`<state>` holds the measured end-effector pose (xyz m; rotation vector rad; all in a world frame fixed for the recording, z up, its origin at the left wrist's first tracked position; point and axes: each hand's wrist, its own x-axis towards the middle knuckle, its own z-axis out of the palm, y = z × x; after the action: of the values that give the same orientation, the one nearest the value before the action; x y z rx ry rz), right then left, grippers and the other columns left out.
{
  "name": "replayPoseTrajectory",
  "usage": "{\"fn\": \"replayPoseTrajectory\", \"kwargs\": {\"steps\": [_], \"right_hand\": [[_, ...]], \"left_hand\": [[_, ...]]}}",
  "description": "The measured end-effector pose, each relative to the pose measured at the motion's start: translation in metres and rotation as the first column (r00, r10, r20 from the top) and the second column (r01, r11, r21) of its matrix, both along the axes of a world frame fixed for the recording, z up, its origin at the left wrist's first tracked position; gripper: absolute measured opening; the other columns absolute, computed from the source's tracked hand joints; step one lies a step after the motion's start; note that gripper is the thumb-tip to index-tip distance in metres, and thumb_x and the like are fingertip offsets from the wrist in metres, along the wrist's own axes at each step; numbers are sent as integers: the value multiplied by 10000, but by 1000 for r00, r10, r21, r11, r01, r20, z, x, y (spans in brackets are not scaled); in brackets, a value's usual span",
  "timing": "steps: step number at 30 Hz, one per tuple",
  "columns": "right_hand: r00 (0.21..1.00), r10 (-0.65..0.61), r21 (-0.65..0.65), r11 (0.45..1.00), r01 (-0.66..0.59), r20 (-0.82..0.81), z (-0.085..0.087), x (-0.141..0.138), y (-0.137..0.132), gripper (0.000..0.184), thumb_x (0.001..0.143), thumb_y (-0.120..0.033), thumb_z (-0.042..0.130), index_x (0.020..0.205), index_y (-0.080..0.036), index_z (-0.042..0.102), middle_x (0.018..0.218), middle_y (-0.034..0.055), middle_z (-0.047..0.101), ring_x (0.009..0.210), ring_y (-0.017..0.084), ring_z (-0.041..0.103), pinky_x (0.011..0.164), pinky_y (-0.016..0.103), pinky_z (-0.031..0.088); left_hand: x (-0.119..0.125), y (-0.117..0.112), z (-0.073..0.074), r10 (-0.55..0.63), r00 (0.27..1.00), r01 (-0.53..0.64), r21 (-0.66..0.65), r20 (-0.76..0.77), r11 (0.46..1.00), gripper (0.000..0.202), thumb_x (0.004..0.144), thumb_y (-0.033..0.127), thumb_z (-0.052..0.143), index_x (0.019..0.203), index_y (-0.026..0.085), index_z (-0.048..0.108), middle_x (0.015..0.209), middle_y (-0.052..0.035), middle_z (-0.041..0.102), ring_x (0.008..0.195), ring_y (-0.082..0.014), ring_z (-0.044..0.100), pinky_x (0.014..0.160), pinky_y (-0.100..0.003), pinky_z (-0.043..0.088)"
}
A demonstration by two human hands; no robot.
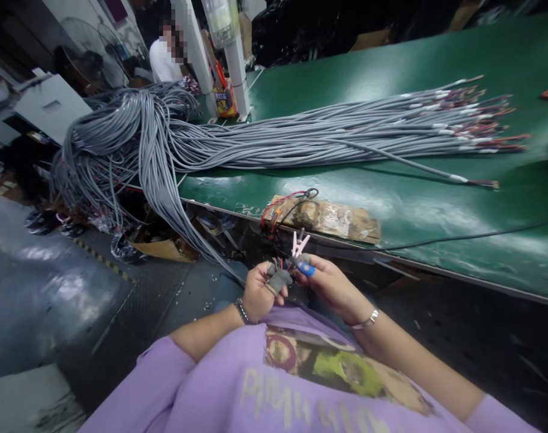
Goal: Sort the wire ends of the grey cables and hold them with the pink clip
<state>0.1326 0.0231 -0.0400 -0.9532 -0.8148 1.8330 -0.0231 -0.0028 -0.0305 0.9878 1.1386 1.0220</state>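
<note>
My left hand [265, 288], with grey finger covers, is closed around a bundle of thin coloured wires [278, 263] whose ends fan upward. A grey cable [224, 264] runs from the pile on the table down towards this hand. Right beside it, my right hand [325, 278] has its fingers pinched close to the wires; blue tape wraps one finger. A pink V-shaped clip [300, 243], like a clothes peg, shows just above the right fingertips. What lies between those fingertips is too small and covered to make out.
Across the green table [418, 204] stretches a thick bundle of grey cables [301, 135] with stripped ends at the right. A wooden board [346, 221] with red and black leads [283, 207] lies at the near edge. A person [164, 57] is behind a white post [240, 78].
</note>
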Motion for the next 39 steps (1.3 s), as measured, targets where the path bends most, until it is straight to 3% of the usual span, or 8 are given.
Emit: {"fn": "replayPoseTrajectory", "kwargs": {"steps": [5,13,19,26,33,39], "right_hand": [[989,-55,-108,993,41,-137,3,-2,13,446,580,-616,819,655,-194,695,601,-13,584,530,98,438,497,232,397],[968,-64,-84,995,45,-242,9,-12,26,447,584,-626,814,683,-201,715,634,-2,644,575,121,536,559,252,476],[959,-109,-121,989,80,-260,6,-14,30,369,651,-541,820,744,-192,748,641,0,680,562,123,560,552,248,477],[952,-127,-110,989,100,-280,4,-16,31,396,541,-533,882,707,-203,738,649,3,697,560,137,577,556,266,487],[957,-67,-155,988,24,-283,4,-11,26,478,639,-676,749,762,-215,729,688,3,692,592,126,589,563,246,490],[968,-41,-87,996,20,-247,10,-9,27,341,636,-527,828,721,-216,717,676,-21,673,581,107,564,551,232,466]], "left_hand": [[3,3,-5,4,998,-4,7,60,1000,486,701,632,704,656,170,560,487,29,585,314,-56,447,322,-175,304],[14,11,6,-1,996,3,-22,84,1000,520,646,659,719,639,174,531,463,39,562,293,-52,421,306,-176,283],[15,11,4,-10,997,12,-30,71,999,524,654,659,716,638,175,515,466,41,565,299,-51,429,310,-172,284],[14,11,0,-28,998,30,-30,60,999,506,674,641,716,651,169,534,470,41,569,304,-49,431,315,-168,283],[10,6,4,-24,998,25,-14,57,1000,537,661,676,703,632,174,516,461,39,567,297,-50,429,308,-168,285],[8,4,5,24,998,-26,30,62,999,515,660,657,715,652,171,545,467,39,574,300,-51,439,314,-166,304]]}}
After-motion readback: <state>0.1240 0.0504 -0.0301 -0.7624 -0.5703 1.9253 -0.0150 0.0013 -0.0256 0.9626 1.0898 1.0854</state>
